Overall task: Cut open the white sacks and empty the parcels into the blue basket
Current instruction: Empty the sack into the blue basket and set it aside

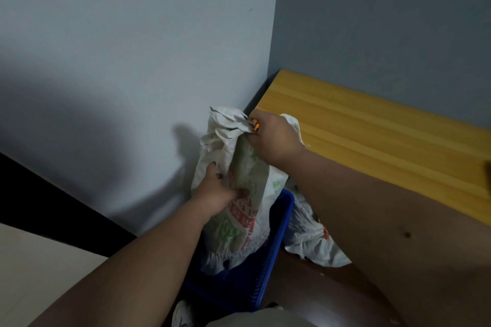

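Sack in hand: white sack [233, 180] with red and green print, held upended, its lower end inside the blue basket [276, 241].
Basket position: on the floor against the grey wall [119, 48], just beside the end of the yellow wooden tabletop [372, 135].
Left hand: left hand [218, 191] grips a fold of the sack's side at mid-height, fingers curled into the fabric.
Right hand: right hand [273, 138] is closed round the bunched upper end of the sack together with a small orange-and-black cutter [255, 124], only whose tip shows.
Parcels: not clearly visible — the pale mass low in the basket may be sack fabric or contents; cannot tell.
Second sack: another white sack [310, 239] lies crumpled outside the basket, on its right side, under the tabletop.
Step in hand (judgement): emptying the upended sack into the basket.
Procedure: keep the sack's lower opening inside the basket rim; lift the upper end and shake in short strokes so the parcels slide down.
Left-hand role: steady the sack's side; work the grip upward as the contents drop.
Blade caution: the cutter shares the grip with the fabric — whether its blade is out cannot be seen; keep the tip pointed away from the left hand.
Risk: the basket may tip toward the wall if the sack is pulled sideways.
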